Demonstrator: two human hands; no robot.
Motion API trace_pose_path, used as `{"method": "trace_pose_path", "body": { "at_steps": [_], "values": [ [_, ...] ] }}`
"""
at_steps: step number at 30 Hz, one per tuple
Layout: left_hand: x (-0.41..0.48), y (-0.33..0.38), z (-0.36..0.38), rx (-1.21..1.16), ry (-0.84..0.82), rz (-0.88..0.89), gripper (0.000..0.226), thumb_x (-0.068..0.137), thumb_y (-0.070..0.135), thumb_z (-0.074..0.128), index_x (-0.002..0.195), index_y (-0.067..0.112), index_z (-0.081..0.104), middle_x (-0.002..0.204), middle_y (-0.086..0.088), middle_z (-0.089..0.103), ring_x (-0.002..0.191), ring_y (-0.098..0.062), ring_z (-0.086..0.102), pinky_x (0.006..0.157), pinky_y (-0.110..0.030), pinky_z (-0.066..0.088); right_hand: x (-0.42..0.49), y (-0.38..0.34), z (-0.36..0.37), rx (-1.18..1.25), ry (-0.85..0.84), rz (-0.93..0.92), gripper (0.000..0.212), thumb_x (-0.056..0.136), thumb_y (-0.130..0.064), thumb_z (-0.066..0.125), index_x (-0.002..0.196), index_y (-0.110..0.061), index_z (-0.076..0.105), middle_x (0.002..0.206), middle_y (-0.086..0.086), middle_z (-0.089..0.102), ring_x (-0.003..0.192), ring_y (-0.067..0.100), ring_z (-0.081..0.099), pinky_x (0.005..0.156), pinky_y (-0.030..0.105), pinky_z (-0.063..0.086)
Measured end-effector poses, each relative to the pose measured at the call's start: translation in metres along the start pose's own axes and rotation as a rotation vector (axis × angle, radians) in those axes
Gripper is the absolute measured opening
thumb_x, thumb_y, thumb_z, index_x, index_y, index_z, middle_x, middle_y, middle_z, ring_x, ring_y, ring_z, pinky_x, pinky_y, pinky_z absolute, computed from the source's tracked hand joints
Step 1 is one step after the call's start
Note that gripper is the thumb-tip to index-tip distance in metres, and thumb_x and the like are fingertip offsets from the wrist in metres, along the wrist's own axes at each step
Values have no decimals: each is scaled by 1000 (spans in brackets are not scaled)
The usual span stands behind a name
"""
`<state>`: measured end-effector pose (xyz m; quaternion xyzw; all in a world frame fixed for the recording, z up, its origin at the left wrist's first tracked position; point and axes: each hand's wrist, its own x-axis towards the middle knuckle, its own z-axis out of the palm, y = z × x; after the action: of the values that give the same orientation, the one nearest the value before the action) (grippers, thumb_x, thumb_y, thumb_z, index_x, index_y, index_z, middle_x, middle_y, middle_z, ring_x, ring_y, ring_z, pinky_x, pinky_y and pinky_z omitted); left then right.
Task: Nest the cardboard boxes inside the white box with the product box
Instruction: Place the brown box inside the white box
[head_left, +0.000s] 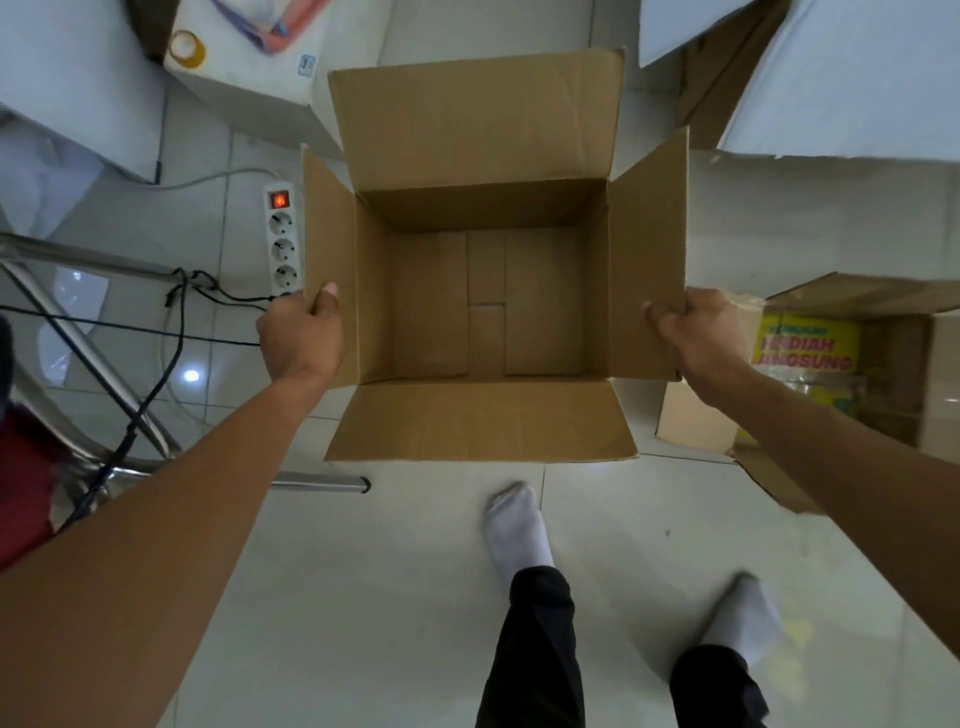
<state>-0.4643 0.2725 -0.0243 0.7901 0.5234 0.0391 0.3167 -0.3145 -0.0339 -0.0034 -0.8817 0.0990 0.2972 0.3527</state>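
above the tiled floor, both hands (301, 338) (693, 332) grip the open cardboard box's (483, 301) side flaps.

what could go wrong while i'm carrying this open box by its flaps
Both hands, left hand and right hand, grip only the side flaps of the open cardboard box, so a flap may bend or tear. The power strip and black cables lie just left of it: a snag or trip hazard.

Yellow product box (805, 353) label reads "HADIAH LANGSUNG", partly hidden.
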Motion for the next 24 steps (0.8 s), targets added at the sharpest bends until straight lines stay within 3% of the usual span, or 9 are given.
{"method": "trace_pose_path", "body": {
  "at_steps": [5,8,12,15,18,21,24],
  "values": [
    [-21,48,-25,-35,33,42,41,91,34,54,57,11,49,58,-5,54,54,-19,51,53,-24,37,-14,-15,-49,20,33,-61,21,90,-29,58,95,-11,66,96,15,71,85,34,68,77,49,58],
    [-44,81,-42,-33,66,79,43,92,32,53,52,19,44,52,3,48,48,-11,46,45,-21,29,-24,-24,-84,54,35,-98,18,90,-29,59,87,-13,66,91,14,71,82,31,69,74,46,59],
    [-82,128,-68,-28,107,123,39,93,34,52,61,13,52,54,0,51,49,-14,48,47,-23,30,-38,-34,-144,70,65,-159,21,89,-27,60,74,-13,62,67,1,63,61,21,62,49,22,50],
    [-117,169,-90,-32,128,130,33,93,36,51,72,11,59,65,-5,57,58,-20,52,56,-27,35,-55,-39,-201,59,64,-208,22,89,-27,60,78,-9,64,75,10,67,66,25,63,56,27,50],
    [-159,221,-112,-37,141,144,33,91,36,53,72,11,60,71,-9,59,65,-25,52,62,-30,37,-75,-42,-268,45,89,-239,23,88,-25,60,85,-4,67,80,14,68,71,29,64,63,34,53],
    [-197,279,-125,-83,146,166,33,90,33,55,68,9,57,63,-6,54,60,-24,50,53,-29,32,-89,-44,-334,59,137,-260,16,88,-22,61,77,-10,63,74,8,65,64,24,60,58,27,50],
    [-223,336,-125,-127,143,226,26,90,29,56,69,14,55,63,-1,52,57,-18,46,55,-27,31,-89,-45,-396,53,194,-252,16,87,-24,62,81,-9,63,80,11,66,68,26,64,66,36,56]
  ]
}}
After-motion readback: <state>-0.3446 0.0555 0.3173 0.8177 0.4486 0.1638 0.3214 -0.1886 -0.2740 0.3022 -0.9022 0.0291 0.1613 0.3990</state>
